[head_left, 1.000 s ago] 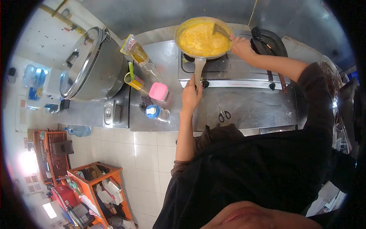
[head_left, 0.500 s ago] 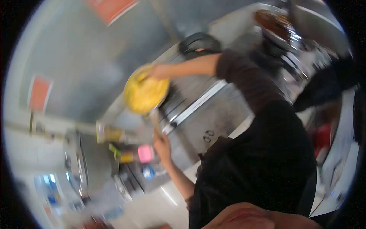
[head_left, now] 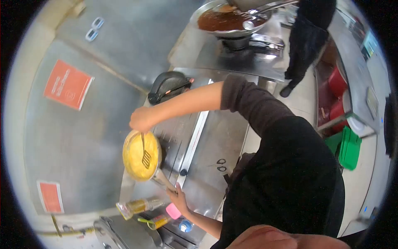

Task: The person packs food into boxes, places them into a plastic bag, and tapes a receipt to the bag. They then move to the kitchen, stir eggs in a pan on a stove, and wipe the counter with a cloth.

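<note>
My left hand (head_left: 179,201) is wrapped around the handle (head_left: 166,181) of a round frying pan (head_left: 158,169). A yellow, egg-like mixture (head_left: 134,155) covers the inside of the pan. My right hand (head_left: 143,119) is closed on a slotted spatula (head_left: 146,159), just above the pan's rim. The spatula's shaft points down into the pan, and its slotted head is at the yellow mixture. Under the pan is the steel stove top, partly hidden.
A black grill pan (head_left: 168,86) lies beyond my right forearm. A large pan of brown sauce (head_left: 217,20) stands farther off, near a person in dark clothes (head_left: 309,39). By my left hand are bottles (head_left: 141,206), a pink item (head_left: 173,211) and a steel pot (head_left: 124,232).
My view has turned, so the pan appears lower and the sauce pan comes fully into sight. My right hand has lifted from over the mixture to the rim; the spatula shows clearly now.
</note>
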Demonstrator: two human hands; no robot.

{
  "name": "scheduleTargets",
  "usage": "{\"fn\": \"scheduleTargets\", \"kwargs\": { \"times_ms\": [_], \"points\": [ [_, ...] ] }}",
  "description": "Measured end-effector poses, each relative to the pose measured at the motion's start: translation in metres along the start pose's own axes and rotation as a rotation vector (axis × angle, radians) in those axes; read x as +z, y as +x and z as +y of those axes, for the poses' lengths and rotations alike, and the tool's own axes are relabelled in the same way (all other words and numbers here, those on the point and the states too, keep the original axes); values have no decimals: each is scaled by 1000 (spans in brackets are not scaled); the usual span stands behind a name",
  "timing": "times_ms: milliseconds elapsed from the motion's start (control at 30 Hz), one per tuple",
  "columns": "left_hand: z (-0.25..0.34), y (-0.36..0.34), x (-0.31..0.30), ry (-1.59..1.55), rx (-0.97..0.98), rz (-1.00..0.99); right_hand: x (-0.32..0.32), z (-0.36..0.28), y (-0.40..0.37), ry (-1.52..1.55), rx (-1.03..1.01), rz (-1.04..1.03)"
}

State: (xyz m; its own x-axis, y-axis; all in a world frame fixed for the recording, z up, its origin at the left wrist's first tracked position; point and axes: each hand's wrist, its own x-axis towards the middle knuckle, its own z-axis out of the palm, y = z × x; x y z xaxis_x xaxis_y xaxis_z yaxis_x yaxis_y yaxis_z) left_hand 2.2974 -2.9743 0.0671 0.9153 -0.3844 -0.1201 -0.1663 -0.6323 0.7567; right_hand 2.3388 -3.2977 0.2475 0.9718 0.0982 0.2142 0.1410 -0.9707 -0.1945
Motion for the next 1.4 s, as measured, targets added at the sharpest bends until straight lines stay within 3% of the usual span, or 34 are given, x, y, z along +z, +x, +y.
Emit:
{"fn": "scheduleTargets", "kwargs": {
  "times_ms": [133, 200, 233, 267, 333, 367, 433, 567, 633, 733, 967, 1100, 1133, 1233, 1300, 1333, 1400],
  "points": [
    [-17, 11, 9, -291, 31, -42, -12, -11, 5, -88, 25, -171],
    [-18, 9, 16, -726, -130, 12, -18, -18, 8, -157, 6, -228],
    [-19, 8, 17, -815, -112, 0, -19, -21, 10, -214, -20, -293],
    [-20, 9, 15, -813, -102, -11, -18, -24, 14, -218, -8, -286],
    [-20, 8, 6, -804, -103, -162, -11, -27, 27, -259, -45, -585],
    [-19, 9, 5, -803, -103, -178, 7, -22, 30, -257, -30, -589],
    [-19, 9, 2, -711, -84, -203, 53, -19, 33, 89, -191, -447],
    [-29, 15, 5, -637, -33, -233, 89, -66, 12, 39, -128, -391],
    [-27, 12, 1, -602, -69, -223, 98, -96, 6, 191, 40, -224],
    [-29, 16, 0, -590, -36, -260, 130, -118, 28, 325, 110, -94],
    [-25, 13, -3, -563, 34, -254, 162, -193, 76, 398, 440, 151],
    [-31, 17, 2, -546, 6, -237, 183, -206, 111, 348, 372, 128],
    [-34, 17, 2, -547, 2, -235, 179, -213, 115, 209, 425, 86],
    [-44, 23, 9, -595, 91, -250, 167, -220, 131, 61, 516, -45],
    [-56, 32, 18, -664, 316, -138, 161, -221, 141, 59, 557, -133],
    [-52, 29, 15, -662, 313, -137, 159, -218, 145, 48, 611, -118],
    [-38, 17, 6, -634, 95, -231, 150, -209, 143, 41, 665, -107]
  ]
}}
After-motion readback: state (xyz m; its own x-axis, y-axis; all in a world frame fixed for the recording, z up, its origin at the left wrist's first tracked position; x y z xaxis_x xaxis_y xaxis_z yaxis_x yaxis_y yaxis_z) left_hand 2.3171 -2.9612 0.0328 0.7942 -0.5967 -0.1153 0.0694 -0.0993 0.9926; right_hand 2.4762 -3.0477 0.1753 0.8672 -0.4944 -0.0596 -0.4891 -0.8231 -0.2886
